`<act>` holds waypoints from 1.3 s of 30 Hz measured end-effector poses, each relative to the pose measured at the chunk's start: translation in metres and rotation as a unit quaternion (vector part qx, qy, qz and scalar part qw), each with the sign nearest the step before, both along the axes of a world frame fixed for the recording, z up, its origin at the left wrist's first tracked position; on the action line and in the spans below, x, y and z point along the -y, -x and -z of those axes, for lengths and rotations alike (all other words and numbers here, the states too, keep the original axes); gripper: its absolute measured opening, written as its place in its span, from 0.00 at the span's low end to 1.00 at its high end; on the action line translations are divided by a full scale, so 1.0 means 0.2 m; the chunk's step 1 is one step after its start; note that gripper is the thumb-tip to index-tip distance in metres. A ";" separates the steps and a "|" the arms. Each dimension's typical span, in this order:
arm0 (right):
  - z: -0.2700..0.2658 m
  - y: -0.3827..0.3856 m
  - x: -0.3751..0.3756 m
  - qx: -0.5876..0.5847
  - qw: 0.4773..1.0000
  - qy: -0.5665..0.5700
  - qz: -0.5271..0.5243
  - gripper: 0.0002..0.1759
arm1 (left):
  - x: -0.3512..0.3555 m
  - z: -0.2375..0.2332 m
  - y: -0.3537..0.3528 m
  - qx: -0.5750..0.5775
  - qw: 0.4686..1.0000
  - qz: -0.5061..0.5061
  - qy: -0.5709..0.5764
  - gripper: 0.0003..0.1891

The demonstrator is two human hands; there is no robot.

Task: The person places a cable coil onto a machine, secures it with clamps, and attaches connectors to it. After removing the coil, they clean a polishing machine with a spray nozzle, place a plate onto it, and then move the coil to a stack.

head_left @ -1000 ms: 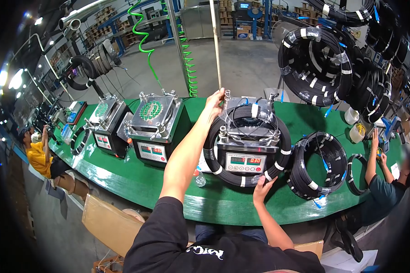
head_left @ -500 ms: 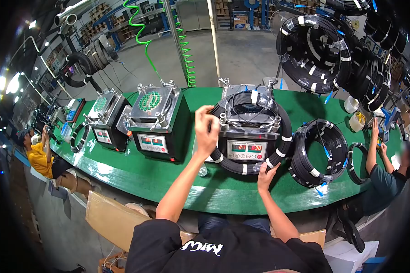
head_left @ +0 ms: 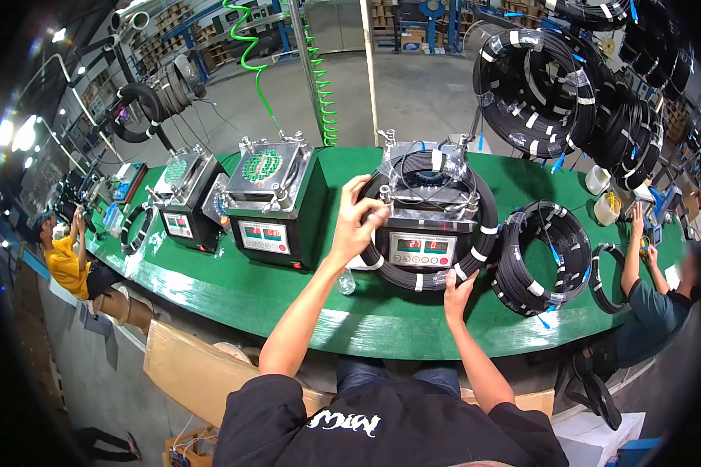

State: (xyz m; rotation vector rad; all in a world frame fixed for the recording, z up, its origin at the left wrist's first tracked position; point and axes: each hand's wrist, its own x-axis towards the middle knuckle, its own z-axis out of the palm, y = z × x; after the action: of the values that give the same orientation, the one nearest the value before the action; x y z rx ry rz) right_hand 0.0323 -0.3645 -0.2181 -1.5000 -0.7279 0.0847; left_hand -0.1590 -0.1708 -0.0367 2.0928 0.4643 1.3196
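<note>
A coil of black cable (head_left: 487, 226) with white tape bands stands upright in front of a polishing machine (head_left: 401, 243) that has a red digital display. My right hand (head_left: 458, 297) grips the coil's lower right edge, thumb in front. My left hand (head_left: 357, 226) is closed at the coil's left side, thumb and fingers curled together; the exact contact is partly hidden. Thin loose cable loops hang across the machine's top plate inside the coil. A small clear bottle (head_left: 346, 282) stands on the green tabletop (head_left: 413, 327) below my left hand.
Two similar machines (head_left: 269, 202) stand to the left. Stacked black coils (head_left: 541, 257) with blue connectors lie at right, and more coils (head_left: 533, 93) hang behind. A co-worker (head_left: 654, 311) works at far right, another (head_left: 66, 261) at far left. Green spiral hoses (head_left: 249, 54) hang behind the table.
My left hand has shifted slightly right and its thumb and fingers have drawn closer together. The coil stays nearly in place with my right hand on it. The machine displays read differently.
</note>
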 end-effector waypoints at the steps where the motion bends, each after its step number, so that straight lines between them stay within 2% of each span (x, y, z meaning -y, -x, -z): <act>1: -0.01 0.00 0.01 -0.002 1.000 0.000 -0.010 0.42 | -0.01 0.02 0.03 0.055 0.996 0.024 0.067 0.08; 2: -0.03 0.00 0.02 -0.006 1.000 -0.001 -0.018 0.42 | -0.01 0.05 0.04 0.087 0.988 0.030 0.127 0.12; 4: -0.05 0.00 0.01 -0.009 0.999 0.000 -0.032 0.41 | 0.02 0.05 0.06 0.080 0.989 0.026 0.119 0.14; 5: -0.05 -0.01 0.02 -0.008 0.999 0.002 -0.038 0.41 | 0.03 0.05 0.05 0.053 0.996 -0.056 0.049 0.12; 8: -0.05 -0.02 0.03 -0.013 0.999 0.014 -0.048 0.42 | 0.08 0.05 0.08 -0.072 0.975 -0.210 0.014 0.10; 9: -0.05 -0.02 0.03 -0.008 0.999 0.014 -0.044 0.43 | 0.09 0.04 0.08 -0.082 0.977 -0.199 0.011 0.08; 12: -0.01 -0.01 0.02 0.003 1.000 0.021 -0.019 0.44 | 0.14 -0.01 0.06 -0.007 0.990 -0.129 0.056 0.08; 13: 0.00 -0.01 0.02 0.006 1.000 0.026 -0.009 0.44 | 0.12 -0.03 0.06 -0.039 0.972 -0.191 -0.128 0.11; 16: -0.02 -0.02 0.02 -0.002 0.999 0.021 -0.030 0.45 | 0.19 -0.13 0.04 -0.030 0.975 -0.215 -0.054 0.11; 17: -0.04 -0.02 0.03 -0.018 0.999 0.028 -0.043 0.46 | 0.17 -0.12 0.07 -0.109 0.972 -0.208 0.009 0.10; 18: -0.08 -0.01 0.04 -0.033 0.997 0.035 -0.055 0.46 | 0.13 -0.11 0.07 -0.124 0.973 -0.160 0.114 0.10; 20: -0.09 -0.02 0.05 -0.038 0.996 0.039 -0.064 0.46 | 0.10 -0.07 0.07 -0.056 0.984 -0.109 0.126 0.09; 23: -0.05 -0.03 0.04 -0.016 0.998 0.031 -0.054 0.47 | 0.09 -0.04 0.08 -0.062 0.979 -0.152 -0.122 0.09; 26: -0.02 -0.03 0.03 -0.003 0.999 0.026 -0.038 0.47 | 0.19 -0.09 0.08 -0.053 0.984 -0.160 -0.060 0.10; 27: 0.00 -0.03 0.02 0.002 0.999 0.029 -0.027 0.48 | 0.18 -0.07 0.09 -0.053 0.991 -0.120 0.005 0.10; 30: 0.05 -0.02 0.00 0.028 0.999 0.028 0.017 0.46 | 0.14 -0.04 0.08 -0.040 0.991 -0.086 0.099 0.09; 31: 0.05 -0.01 0.00 0.038 0.998 0.026 0.035 0.45 | 0.12 -0.01 0.08 -0.022 0.996 -0.078 0.045 0.08; 34: -0.08 -0.03 0.05 -0.040 0.996 0.038 -0.066 0.40 | 0.10 0.04 0.09 -0.023 0.997 -0.080 -0.002 0.09; 35: -0.04 -0.06 0.03 0.000 0.999 0.028 -0.045 0.36 | 0.09 0.08 0.08 -0.023 0.996 -0.083 -0.018 0.09; 38: -0.20 -0.08 0.06 -0.008 0.997 0.026 -0.070 0.41 | 0.23 0.09 0.09 -0.046 0.991 -0.122 -0.036 0.09; 39: -0.18 -0.12 0.06 -0.016 0.995 0.030 -0.090 0.45 | 0.25 0.12 0.10 -0.069 0.988 -0.115 -0.076 0.10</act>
State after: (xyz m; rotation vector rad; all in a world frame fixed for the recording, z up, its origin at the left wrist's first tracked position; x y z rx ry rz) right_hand 0.0554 -0.3767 -0.1818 -1.4847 -0.8395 0.2679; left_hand -0.1786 -0.2198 -0.0605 2.3235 0.7025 1.3813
